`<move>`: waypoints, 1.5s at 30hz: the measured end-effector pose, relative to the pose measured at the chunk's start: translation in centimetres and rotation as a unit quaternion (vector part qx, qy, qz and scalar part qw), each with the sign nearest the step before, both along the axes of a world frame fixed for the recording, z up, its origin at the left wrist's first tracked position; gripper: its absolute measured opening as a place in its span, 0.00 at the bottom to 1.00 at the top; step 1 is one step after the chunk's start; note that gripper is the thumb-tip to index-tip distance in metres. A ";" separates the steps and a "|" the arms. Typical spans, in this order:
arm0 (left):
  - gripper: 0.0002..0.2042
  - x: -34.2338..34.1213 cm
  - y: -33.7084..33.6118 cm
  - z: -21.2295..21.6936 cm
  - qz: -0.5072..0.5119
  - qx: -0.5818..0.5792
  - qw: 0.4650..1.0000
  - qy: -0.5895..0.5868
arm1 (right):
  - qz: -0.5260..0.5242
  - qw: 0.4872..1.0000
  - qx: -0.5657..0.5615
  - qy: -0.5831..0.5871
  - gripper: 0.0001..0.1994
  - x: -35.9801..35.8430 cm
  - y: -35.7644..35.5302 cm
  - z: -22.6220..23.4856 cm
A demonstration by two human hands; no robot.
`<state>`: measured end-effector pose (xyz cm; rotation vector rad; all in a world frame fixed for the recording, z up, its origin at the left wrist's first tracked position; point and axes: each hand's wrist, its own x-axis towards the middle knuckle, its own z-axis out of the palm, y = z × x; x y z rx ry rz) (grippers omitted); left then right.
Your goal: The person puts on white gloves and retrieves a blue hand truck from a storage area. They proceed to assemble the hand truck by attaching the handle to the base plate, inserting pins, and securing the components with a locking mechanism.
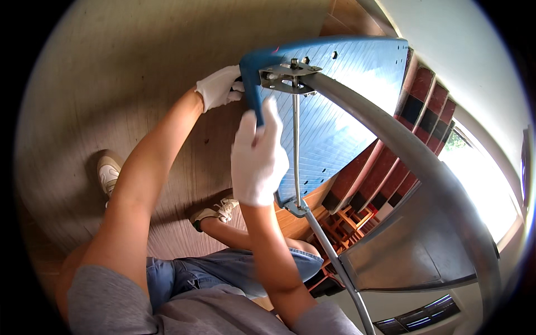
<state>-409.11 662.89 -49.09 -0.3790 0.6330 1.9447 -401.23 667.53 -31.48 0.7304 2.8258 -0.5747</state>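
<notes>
My left hand [219,88], in a white glove, has its fingers curled at the near left edge of a blue panel [329,134] with a ribbed face. A small dark patch shows between those fingers; I cannot make out what it is. Just right of it, my white-gloved right hand [259,159] is raised in front of the panel's lower left edge, slightly blurred. Its index finger and thumb are apart, with nothing visible between them. Above the fingertips, a metal bracket [287,77] with bolts joins the panel to a thick curved metal tube [385,123].
A thin metal rod [296,148] runs down from the bracket to a lower tube [335,259]. At right hangs a grey metal box-like part [416,240]. Stacked dark red and black boards [421,100] and wooden stools [349,226] stand beyond. My shoes [109,170] rest on the floor.
</notes>
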 end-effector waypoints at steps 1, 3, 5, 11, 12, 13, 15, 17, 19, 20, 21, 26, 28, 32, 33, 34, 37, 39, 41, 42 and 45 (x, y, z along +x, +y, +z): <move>0.12 -0.2 0.3 -0.3 0.001 -0.008 1.000 0.015 | 0.007 0.998 -0.052 0.027 0.16 2.0 1.1 0.4; 0.12 -0.1 0.3 -1.3 -0.009 -0.039 0.999 0.001 | 0.046 0.998 -0.023 0.041 0.10 4.7 3.7 1.4; 0.11 0.2 -0.5 1.3 0.001 -0.080 0.996 0.027 | 0.109 0.993 0.050 0.000 0.05 7.1 7.3 3.3; 0.18 4.4 -0.1 -0.2 0.096 -0.181 0.979 -0.018 | 0.047 0.978 0.085 -0.184 0.11 13.0 17.2 9.4; 0.16 5.6 0.5 -0.3 0.119 -0.224 0.967 -0.027 | 0.020 0.977 0.086 -0.194 0.12 13.1 17.7 9.5; 0.15 6.6 1.1 -0.2 0.144 -0.266 0.953 -0.033 | -0.006 0.976 0.086 -0.200 0.14 12.8 18.1 9.9; 0.18 10.1 2.8 -1.5 0.165 -0.317 0.932 -0.066 | -0.088 0.965 0.080 -0.234 0.14 13.0 18.6 9.7; 0.19 14.0 4.5 -1.2 0.105 -0.319 0.940 -0.067 | -0.043 0.970 0.103 -0.216 0.12 14.9 19.9 8.9; 0.21 17.4 6.4 -1.4 0.082 -0.274 0.958 -0.011 | -0.009 0.965 0.123 -0.230 0.09 16.0 20.4 7.7; 0.22 19.8 7.4 -1.2 0.051 -0.281 0.958 -0.013 | -0.004 0.966 0.115 -0.234 0.09 16.8 20.6 7.7; 0.18 21.7 7.9 -1.2 0.026 -0.269 0.963 -0.008 | 0.000 0.966 0.107 -0.237 0.09 18.0 20.8 7.9; 0.15 33.7 11.9 -2.5 -0.056 -0.175 0.983 -0.007 | -0.035 0.941 -0.018 -0.335 0.11 24.2 22.5 7.5; 0.20 35.7 12.7 -1.9 -0.160 -0.190 0.968 -0.023 | -0.012 0.944 -0.012 -0.330 0.11 25.7 23.2 6.6; 0.26 35.5 15.1 1.8 -0.226 -0.139 0.962 -0.064 | -0.025 0.951 0.039 -0.306 0.12 28.9 23.1 4.3; 0.27 35.6 15.8 1.7 -0.233 -0.115 0.964 -0.061 | -0.026 0.945 0.086 -0.316 0.12 29.7 22.7 3.7; 0.27 35.8 16.5 0.9 -0.237 -0.107 0.963 -0.070 | -0.034 0.954 0.096 -0.283 0.13 30.8 22.9 2.4; 0.27 36.6 18.5 -1.0 -0.240 -0.098 0.965 -0.049 | -0.043 0.983 0.139 -0.109 0.10 35.0 23.9 -1.8; 0.20 36.8 19.7 1.0 -0.200 -0.107 0.965 -0.130 | -0.001 0.983 0.175 -0.050 0.10 35.8 24.3 -3.6; 0.18 37.0 20.8 1.8 -0.177 -0.128 0.954 -0.204 | -0.011 0.978 0.200 -0.062 0.11 35.6 24.4 -4.6; 0.16 36.9 20.9 2.2 -0.165 -0.088 0.963 -0.193 | -0.015 0.974 0.213 -0.068 0.11 35.4 24.5 -4.9; 0.12 36.7 21.3 2.0 -0.096 -0.083 0.968 -0.215 | -0.014 0.971 0.211 -0.109 0.11 34.2 24.7 -6.0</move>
